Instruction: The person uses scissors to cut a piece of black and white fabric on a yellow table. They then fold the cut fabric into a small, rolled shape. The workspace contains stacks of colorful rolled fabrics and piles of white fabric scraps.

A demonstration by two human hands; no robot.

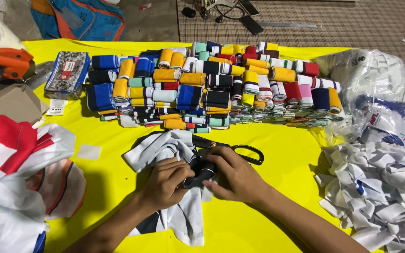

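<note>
My left hand (165,180) and my right hand (235,175) meet over a black and white striped fabric strip (201,172), both gripping it where it is rolled into a small dark bundle. The rest of this white and black cloth (160,147) lies crumpled on the yellow table cover (287,154), with more of it trailing toward me. Black-handled scissors (240,151) lie just beyond my right hand, handles pointing right.
A wide pile of rolled striped bands (212,89) in many colours fills the back. A heap of white strips (380,187) and plastic bags (376,79) sit right. White and red cloth (15,178) lies left, a patterned pouch (67,72) and an orange tool (1,58) back left.
</note>
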